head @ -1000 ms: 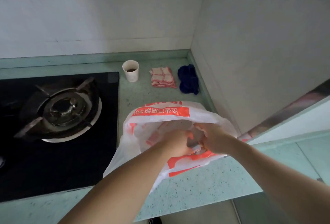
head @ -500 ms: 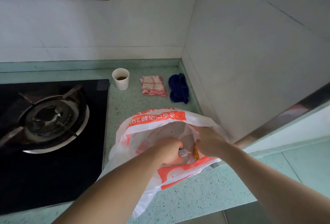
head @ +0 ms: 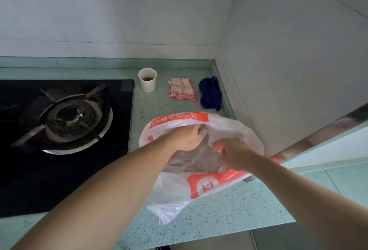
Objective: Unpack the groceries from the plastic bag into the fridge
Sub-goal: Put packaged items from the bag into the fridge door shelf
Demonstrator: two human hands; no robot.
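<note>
A white plastic bag (head: 175, 192) with orange print lies on the green speckled counter (head: 229, 216), its mouth facing me. My left hand (head: 184, 137) is closed at the far rim of the bag's mouth, with a small greyish item just showing past its fingers. My right hand (head: 236, 153) grips the near right rim of the mouth and holds it apart. Inside the bag I see only crumpled clear film; its contents are hidden. The fridge's edge (head: 326, 130) shows at the right.
A black gas hob (head: 65, 122) fills the counter's left side. Behind the bag stand a white paper cup (head: 147, 80), a folded red-checked cloth (head: 182, 89) and a dark blue cloth (head: 210, 92). White tiled walls close the corner.
My hands have moved apart: the left went up to the bag's far rim, the right stayed at the near right rim. The bag's mouth is wider.
</note>
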